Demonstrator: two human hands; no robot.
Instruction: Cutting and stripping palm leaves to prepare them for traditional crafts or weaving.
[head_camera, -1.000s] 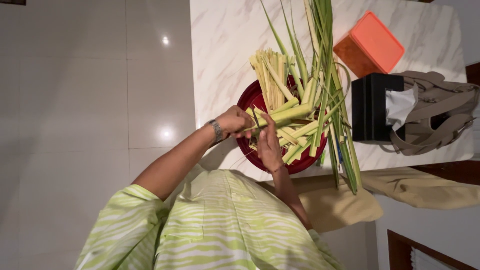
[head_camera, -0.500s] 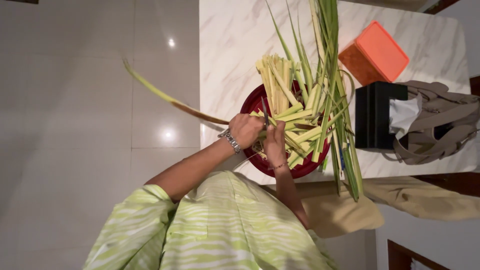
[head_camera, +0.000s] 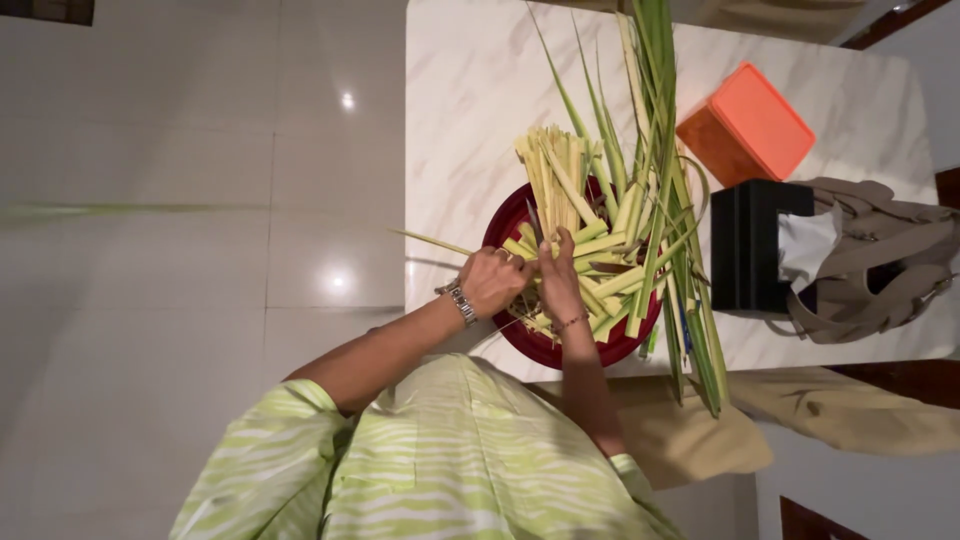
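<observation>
From the head camera, your left hand (head_camera: 492, 280), the one with the wristwatch, is closed around a small knife (head_camera: 533, 222) with its blade pointing up. Your right hand (head_camera: 558, 283) sits just beside it, pinching a pale leaf strip (head_camera: 590, 245), likely to keep it taut against the blade. Both work over the dark red bowl (head_camera: 507, 215) near the marble table's (head_camera: 460, 120) front edge, so the cut strips stay gathered in it. Long green leaves (head_camera: 655, 120) lie across the table.

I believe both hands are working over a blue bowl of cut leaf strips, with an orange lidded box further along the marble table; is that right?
Not quite: the head view shows the bowl is dark red, not blue. The left hand and right hand do work over its cut leaf strips, and the orange lidded box sits further along the marble table.
</observation>
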